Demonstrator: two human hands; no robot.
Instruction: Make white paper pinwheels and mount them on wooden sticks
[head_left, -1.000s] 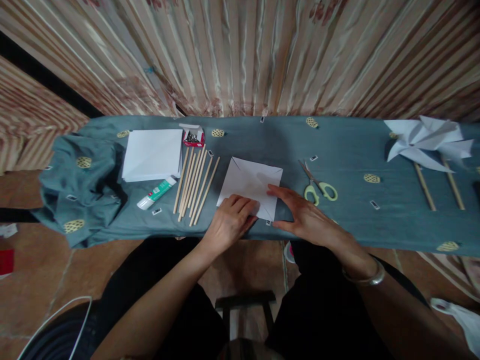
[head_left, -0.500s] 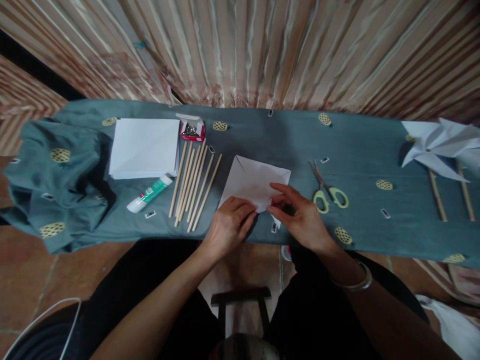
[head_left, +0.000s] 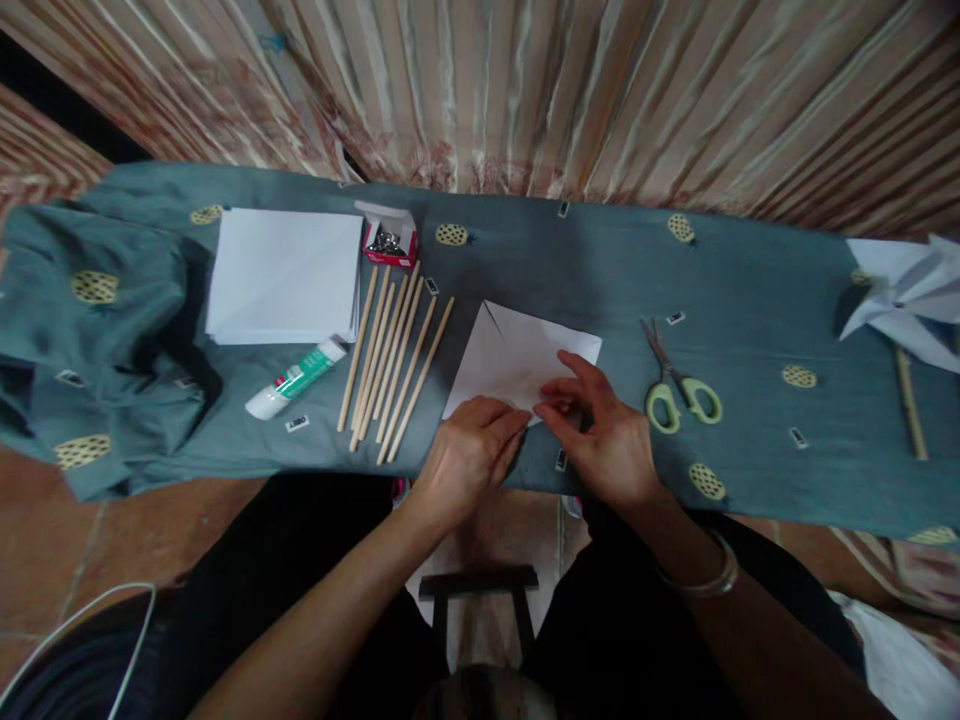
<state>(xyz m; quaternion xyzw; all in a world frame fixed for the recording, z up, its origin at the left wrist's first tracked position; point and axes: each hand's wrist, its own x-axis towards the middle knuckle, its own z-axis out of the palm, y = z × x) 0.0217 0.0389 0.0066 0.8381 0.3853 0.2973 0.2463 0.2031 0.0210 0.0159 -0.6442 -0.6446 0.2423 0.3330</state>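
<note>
A square white sheet of paper [head_left: 517,350] lies on the cloth in front of me, with slits at its corners. My left hand [head_left: 472,445] is closed on the sheet's near edge, thumb and fingers pressed together there. Beside it, my right hand [head_left: 600,430] pinches at the near right corner with thumb and forefinger; the other fingers curl over the paper. Both hands hide that corner. To the right of the sheet lie scissors [head_left: 679,385] with light green handles, blades apart. On its left are several thin wooden sticks [head_left: 394,360].
A stack of white paper [head_left: 285,275], a glue stick [head_left: 296,378] and an open red box of metal pins [head_left: 390,242] stand on the left. White paper pinwheels [head_left: 900,300] lie at the far right. Bunched cloth [head_left: 90,330] covers the left end; a pleated curtain [head_left: 487,100] hangs behind.
The view has shifted slightly, so things on the table sit differently in it. A white paper flap showing below my right fingers is out of sight now. Both hands stay at the near edge.
</note>
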